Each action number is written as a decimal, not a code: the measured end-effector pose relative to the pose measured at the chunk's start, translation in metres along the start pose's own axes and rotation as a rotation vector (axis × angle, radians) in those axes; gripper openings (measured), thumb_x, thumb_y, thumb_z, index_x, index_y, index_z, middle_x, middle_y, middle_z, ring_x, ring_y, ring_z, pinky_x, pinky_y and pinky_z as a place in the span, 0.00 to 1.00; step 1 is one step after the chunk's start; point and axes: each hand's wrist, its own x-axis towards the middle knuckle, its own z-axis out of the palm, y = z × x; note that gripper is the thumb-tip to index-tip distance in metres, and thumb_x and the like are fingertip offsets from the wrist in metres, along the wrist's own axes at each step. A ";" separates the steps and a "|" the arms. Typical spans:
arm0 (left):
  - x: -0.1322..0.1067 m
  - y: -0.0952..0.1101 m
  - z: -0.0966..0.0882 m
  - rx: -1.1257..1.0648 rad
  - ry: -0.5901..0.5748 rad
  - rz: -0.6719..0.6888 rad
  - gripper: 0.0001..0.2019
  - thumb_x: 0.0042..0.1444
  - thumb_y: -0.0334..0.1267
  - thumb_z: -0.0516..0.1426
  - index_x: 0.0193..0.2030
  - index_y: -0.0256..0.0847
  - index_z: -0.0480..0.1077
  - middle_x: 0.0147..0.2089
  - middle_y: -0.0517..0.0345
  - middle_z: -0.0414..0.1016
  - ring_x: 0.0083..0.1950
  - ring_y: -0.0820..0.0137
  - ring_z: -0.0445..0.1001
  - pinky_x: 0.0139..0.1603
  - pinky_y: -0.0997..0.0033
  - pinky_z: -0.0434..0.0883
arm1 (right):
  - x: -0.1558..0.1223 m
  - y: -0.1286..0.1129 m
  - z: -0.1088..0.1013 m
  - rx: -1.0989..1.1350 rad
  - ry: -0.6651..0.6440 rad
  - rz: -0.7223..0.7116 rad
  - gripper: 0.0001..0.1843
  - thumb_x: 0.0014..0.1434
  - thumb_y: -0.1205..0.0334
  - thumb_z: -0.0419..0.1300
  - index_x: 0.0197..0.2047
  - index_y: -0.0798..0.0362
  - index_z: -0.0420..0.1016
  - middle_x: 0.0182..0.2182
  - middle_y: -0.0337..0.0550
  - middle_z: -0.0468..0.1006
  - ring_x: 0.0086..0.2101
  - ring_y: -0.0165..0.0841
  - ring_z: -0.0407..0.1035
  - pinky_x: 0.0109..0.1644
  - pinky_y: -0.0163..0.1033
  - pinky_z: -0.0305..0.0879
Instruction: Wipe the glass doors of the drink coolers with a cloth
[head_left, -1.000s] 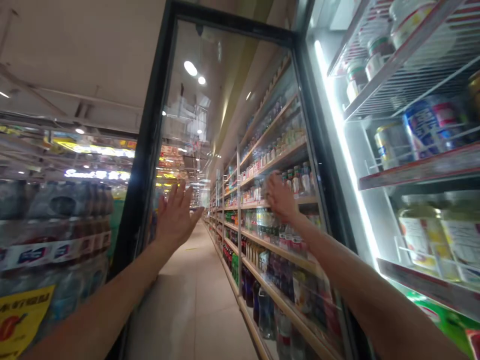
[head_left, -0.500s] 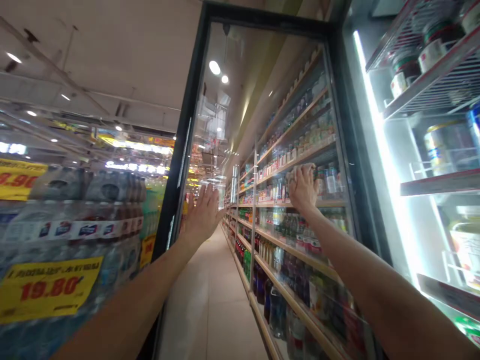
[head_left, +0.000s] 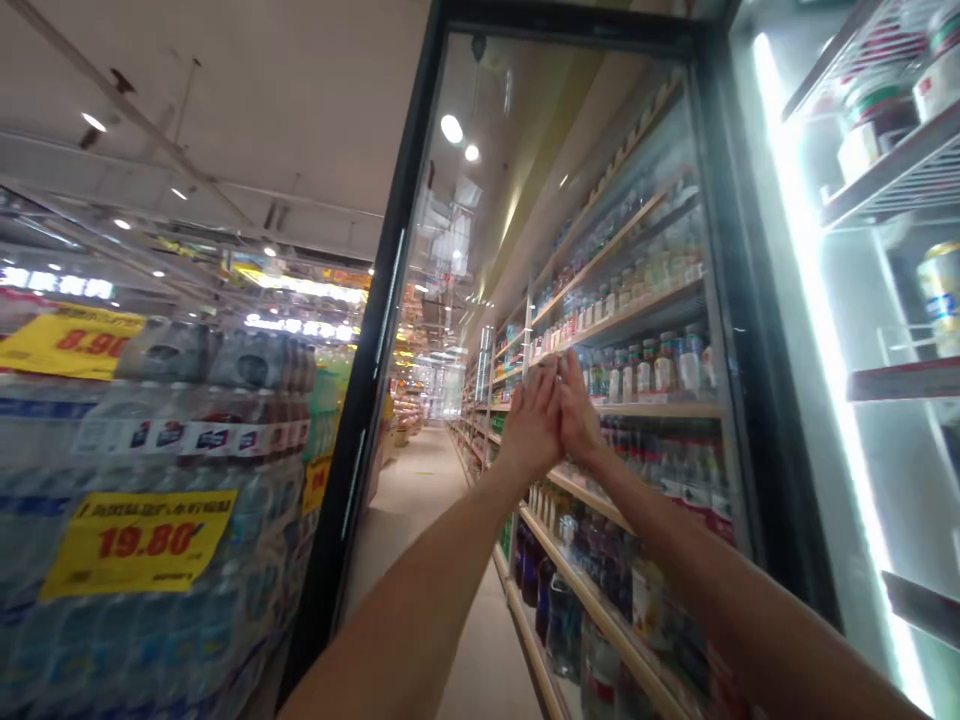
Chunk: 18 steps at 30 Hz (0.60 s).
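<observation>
My two hands meet in front of the glass door [head_left: 487,130] of an upright drinks cooler. My left hand [head_left: 532,425] lies against the right one, its fingers stretched out upward. My right hand [head_left: 579,410] is closed on a greyish cloth [head_left: 550,362], of which only a small edge shows above the fingers. The hands hide most of the cloth. Whether the left fingers also touch it I cannot tell. A dark frame [head_left: 390,260] runs round the glass, and the door stands swung open.
At right is the lit cooler interior with wire shelves [head_left: 892,180] holding jars and cans. Left of the door stand stacked packs of bottled water [head_left: 172,430] with yellow price signs [head_left: 142,543]. Through the glass are an aisle floor [head_left: 424,480] and long shelves of bottles.
My left hand has moved right across the glass to meet my right hand. The right hand with the cloth has moved a little left and down. The view has turned slightly left.
</observation>
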 end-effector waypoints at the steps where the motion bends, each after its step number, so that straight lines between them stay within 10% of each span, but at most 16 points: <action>1: 0.003 0.011 0.006 0.012 -0.009 0.004 0.26 0.60 0.38 0.44 0.65 0.33 0.49 0.68 0.45 0.47 0.70 0.60 0.40 0.67 0.51 0.48 | -0.003 0.007 -0.007 -0.033 0.034 -0.012 0.31 0.64 0.54 0.31 0.68 0.50 0.30 0.67 0.45 0.45 0.64 0.33 0.45 0.65 0.48 0.48; 5: 0.011 0.007 0.008 0.024 -0.027 0.038 0.25 0.61 0.39 0.42 0.64 0.34 0.50 0.69 0.48 0.46 0.70 0.60 0.42 0.67 0.50 0.47 | -0.023 0.036 -0.037 -0.411 0.180 0.093 0.30 0.64 0.54 0.34 0.67 0.51 0.40 0.66 0.50 0.46 0.64 0.40 0.42 0.64 0.57 0.43; 12: 0.038 -0.095 -0.040 0.086 0.149 -0.397 0.25 0.60 0.40 0.43 0.61 0.28 0.54 0.68 0.39 0.45 0.69 0.53 0.41 0.66 0.45 0.45 | -0.057 0.061 -0.059 -0.700 0.096 0.094 0.28 0.64 0.55 0.39 0.67 0.49 0.44 0.65 0.49 0.50 0.64 0.42 0.42 0.63 0.59 0.42; 18: 0.029 -0.029 -0.004 0.048 -0.046 0.145 0.24 0.61 0.45 0.43 0.61 0.37 0.56 0.69 0.52 0.46 0.70 0.62 0.39 0.68 0.56 0.46 | -0.057 0.059 -0.058 -0.687 0.104 0.064 0.27 0.64 0.55 0.39 0.65 0.51 0.49 0.64 0.49 0.52 0.64 0.42 0.44 0.62 0.58 0.42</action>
